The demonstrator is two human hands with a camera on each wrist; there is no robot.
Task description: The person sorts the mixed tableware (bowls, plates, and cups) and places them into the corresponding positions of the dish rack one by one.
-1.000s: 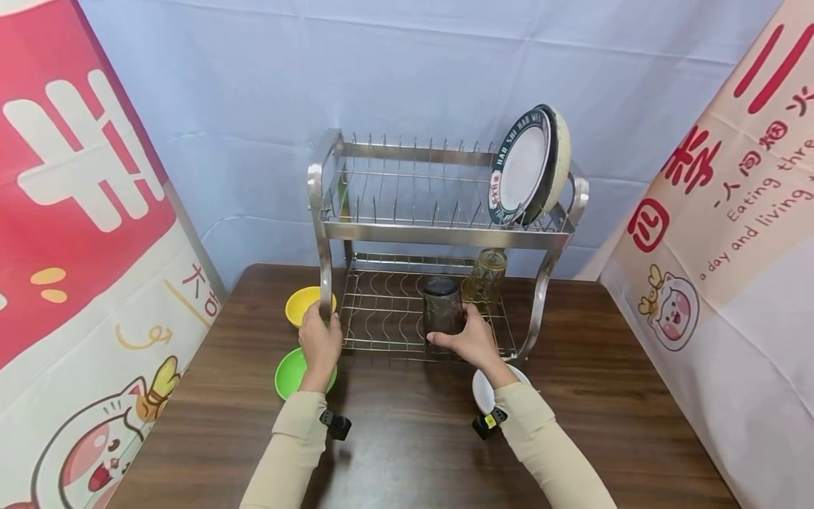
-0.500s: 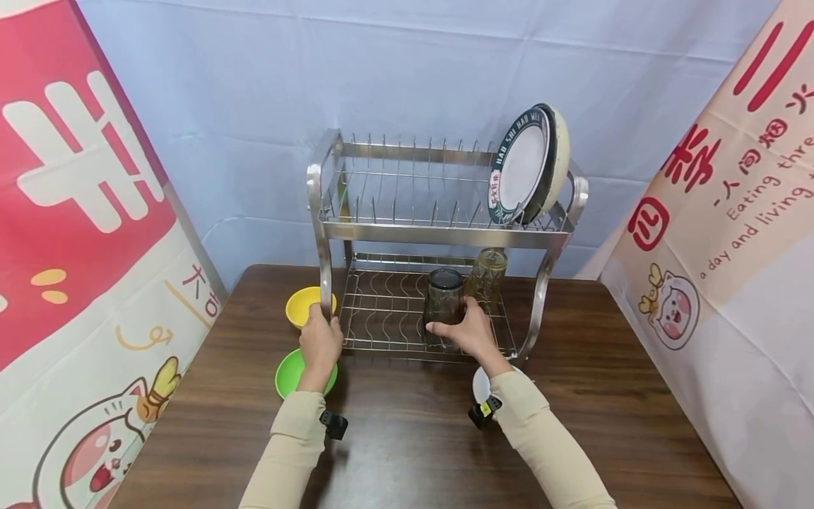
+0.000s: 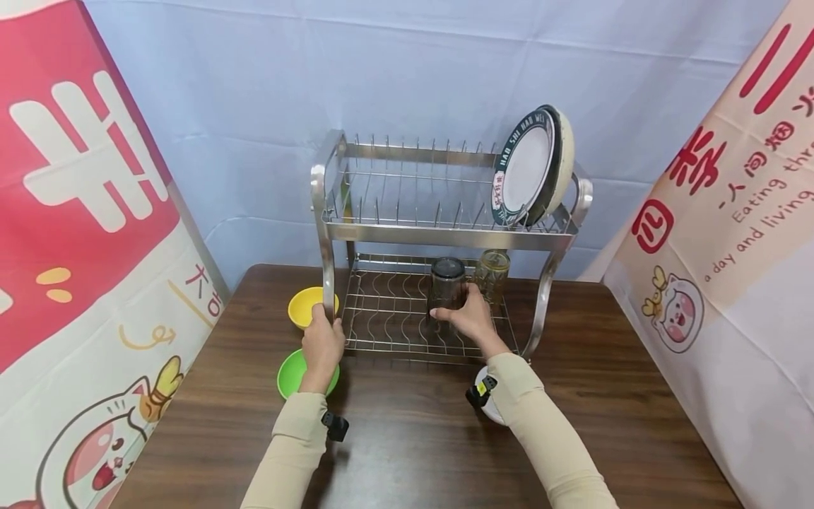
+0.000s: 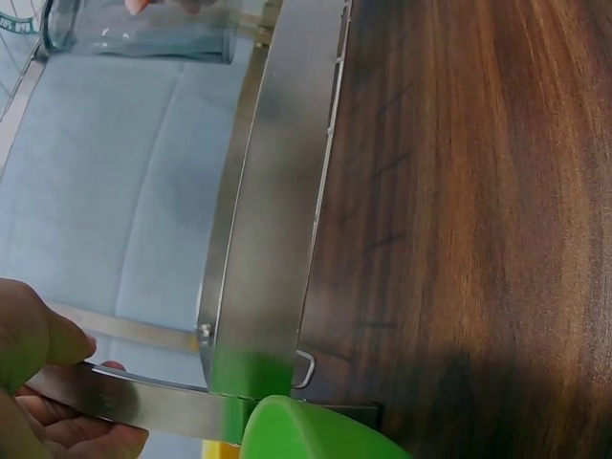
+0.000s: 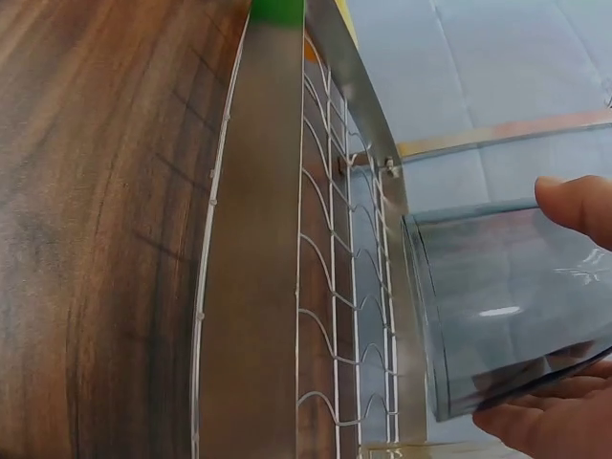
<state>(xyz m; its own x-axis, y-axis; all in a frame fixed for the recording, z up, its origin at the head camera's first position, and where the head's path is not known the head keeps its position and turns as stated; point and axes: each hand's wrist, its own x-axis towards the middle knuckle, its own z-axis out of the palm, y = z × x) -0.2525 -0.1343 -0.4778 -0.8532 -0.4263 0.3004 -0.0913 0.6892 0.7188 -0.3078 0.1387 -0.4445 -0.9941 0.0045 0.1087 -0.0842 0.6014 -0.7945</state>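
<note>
A dark grey glass [image 3: 447, 279], bottom up, is at the lower tier of a two-tier metal dish rack [image 3: 407, 233]. My right hand [image 3: 468, 314] grips it from the right, thumb and fingers on opposite sides, as the right wrist view shows on the glass [image 5: 507, 296]. Whether its rim touches the wires is hard to tell. Just to its right stands an amber glass [image 3: 492, 272], also upside down. On the rack's left front post [image 4: 143, 402] my left hand [image 3: 322, 344] keeps hold, fingers curled round the metal.
Plates [image 3: 524, 166] and a cream bowl [image 3: 566, 159] lean at the right of the upper tier. A yellow bowl [image 3: 304, 305] and a green bowl [image 3: 294, 373] sit left of the rack. A white dish [image 3: 494, 412] lies partly under the right forearm.
My right hand has carried the dark glass backward and slightly right, deeper into the lower tier beside the amber glass. The left hand stays on the post.
</note>
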